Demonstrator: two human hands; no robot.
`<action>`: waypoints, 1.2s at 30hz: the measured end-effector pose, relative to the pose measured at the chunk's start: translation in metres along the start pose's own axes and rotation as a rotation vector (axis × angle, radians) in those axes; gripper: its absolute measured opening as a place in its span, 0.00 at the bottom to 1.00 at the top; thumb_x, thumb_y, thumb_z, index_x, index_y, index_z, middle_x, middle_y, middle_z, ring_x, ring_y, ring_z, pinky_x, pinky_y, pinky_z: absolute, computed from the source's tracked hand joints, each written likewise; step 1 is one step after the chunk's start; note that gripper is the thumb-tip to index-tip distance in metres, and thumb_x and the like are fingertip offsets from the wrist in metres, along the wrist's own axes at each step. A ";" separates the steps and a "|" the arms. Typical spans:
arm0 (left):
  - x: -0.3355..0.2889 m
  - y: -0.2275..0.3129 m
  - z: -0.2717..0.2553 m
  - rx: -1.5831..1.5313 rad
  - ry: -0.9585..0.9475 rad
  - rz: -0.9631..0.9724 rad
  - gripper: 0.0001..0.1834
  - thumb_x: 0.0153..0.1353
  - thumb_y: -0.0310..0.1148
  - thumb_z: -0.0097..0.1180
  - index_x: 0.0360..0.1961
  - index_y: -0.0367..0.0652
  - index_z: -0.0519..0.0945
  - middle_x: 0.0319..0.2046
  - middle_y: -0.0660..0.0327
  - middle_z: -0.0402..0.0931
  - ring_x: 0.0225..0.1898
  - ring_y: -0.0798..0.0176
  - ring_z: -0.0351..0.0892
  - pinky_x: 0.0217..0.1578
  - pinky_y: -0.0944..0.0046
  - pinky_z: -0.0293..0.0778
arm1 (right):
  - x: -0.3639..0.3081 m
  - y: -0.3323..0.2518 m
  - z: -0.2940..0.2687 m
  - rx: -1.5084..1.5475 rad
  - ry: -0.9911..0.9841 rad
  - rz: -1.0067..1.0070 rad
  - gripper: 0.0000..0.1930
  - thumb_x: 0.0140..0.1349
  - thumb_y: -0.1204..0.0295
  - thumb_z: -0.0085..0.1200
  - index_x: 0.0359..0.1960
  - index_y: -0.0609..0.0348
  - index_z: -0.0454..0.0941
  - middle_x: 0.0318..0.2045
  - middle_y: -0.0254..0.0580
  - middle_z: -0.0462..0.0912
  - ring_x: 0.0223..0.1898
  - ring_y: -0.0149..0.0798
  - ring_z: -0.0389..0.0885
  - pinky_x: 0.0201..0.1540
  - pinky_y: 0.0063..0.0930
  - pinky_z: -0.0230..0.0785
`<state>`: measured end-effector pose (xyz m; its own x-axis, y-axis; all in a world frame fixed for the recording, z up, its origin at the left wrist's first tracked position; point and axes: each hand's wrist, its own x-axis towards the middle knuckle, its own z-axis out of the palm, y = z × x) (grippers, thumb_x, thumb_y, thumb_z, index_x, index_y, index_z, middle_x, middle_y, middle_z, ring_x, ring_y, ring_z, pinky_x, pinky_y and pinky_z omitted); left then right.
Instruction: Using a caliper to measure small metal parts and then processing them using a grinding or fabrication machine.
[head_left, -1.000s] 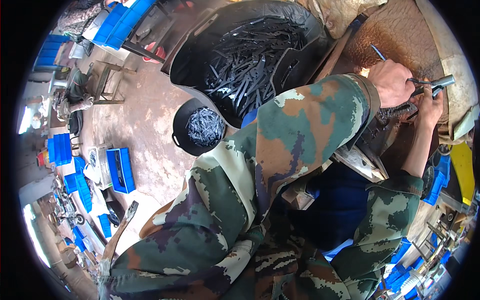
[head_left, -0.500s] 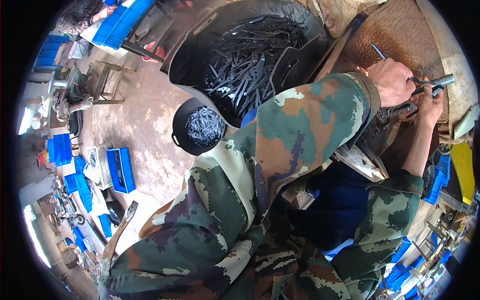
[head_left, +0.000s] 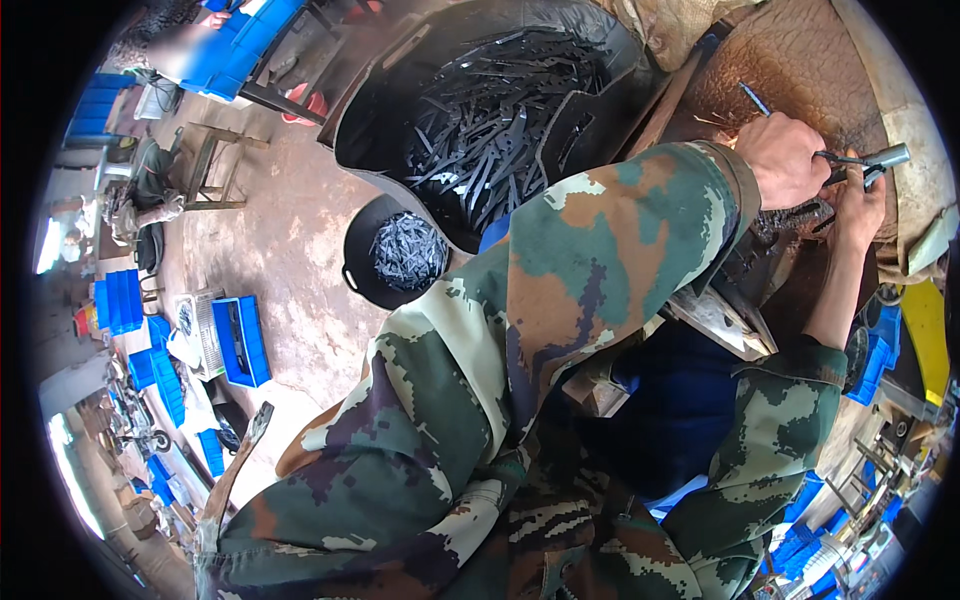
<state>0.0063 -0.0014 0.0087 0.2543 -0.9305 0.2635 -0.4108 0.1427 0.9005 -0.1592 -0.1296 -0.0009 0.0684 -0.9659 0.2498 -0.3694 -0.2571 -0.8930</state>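
**Op:** From my remote seat: left hand [head_left: 785, 160] is clenched over a thin dark metal piece [head_left: 848, 158] on the brown worktop [head_left: 800, 70]. Right hand [head_left: 862, 205] sits just beside it, fingers curled up onto the same piece from below. The piece lies between the two hands, its grey stubby end [head_left: 888, 155] poking out toward the right.

**Log:** Any change since the earlier frames?

**Op:** Barely. Both hands have stayed at the same spot on the worktop for the last second, grip unchanged. The blue pen-like rod [head_left: 755, 98] is still lying just above the left hand. Camouflage sleeve [head_left: 600, 260] still fills the middle of the view.

**Log:** Right hand's grip, firm or loose?

**Op:** Can't tell for sure; it's small and bent at the rim, though the fingers look closed around the piece.

**Log:** Surroundings?

**Op:** Large black tub [head_left: 480, 110] of dark flat metal blades to the left of the worktop. Below it, on the concrete floor [head_left: 290, 260], a small black pan [head_left: 395, 250] of shiny bits. Blue crate [head_left: 240, 340] further left, well apart.
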 end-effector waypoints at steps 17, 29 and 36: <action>-0.001 0.002 -0.001 -0.007 -0.020 -0.036 0.15 0.55 0.39 0.54 0.38 0.45 0.86 0.29 0.45 0.81 0.35 0.39 0.82 0.43 0.47 0.78 | -0.002 -0.005 0.004 -0.043 0.025 0.017 0.11 0.67 0.67 0.55 0.43 0.62 0.76 0.22 0.34 0.74 0.17 0.28 0.75 0.18 0.23 0.74; 0.001 0.000 0.001 -0.005 -0.026 -0.044 0.14 0.54 0.39 0.55 0.37 0.46 0.87 0.29 0.45 0.81 0.35 0.40 0.82 0.43 0.48 0.78 | 0.000 -0.002 0.005 0.047 0.021 -0.031 0.11 0.66 0.66 0.58 0.41 0.61 0.75 0.18 0.32 0.73 0.14 0.28 0.75 0.17 0.22 0.70; 0.000 0.001 0.001 0.002 -0.042 -0.043 0.15 0.54 0.39 0.55 0.39 0.47 0.86 0.30 0.45 0.82 0.36 0.40 0.82 0.44 0.48 0.77 | -0.004 -0.004 0.005 0.030 0.023 -0.003 0.12 0.66 0.66 0.58 0.42 0.62 0.75 0.19 0.33 0.74 0.14 0.28 0.74 0.16 0.22 0.71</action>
<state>0.0051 -0.0013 0.0089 0.2347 -0.9491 0.2099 -0.4021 0.1018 0.9099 -0.1532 -0.1249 -0.0006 0.0477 -0.9643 0.2606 -0.3415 -0.2609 -0.9029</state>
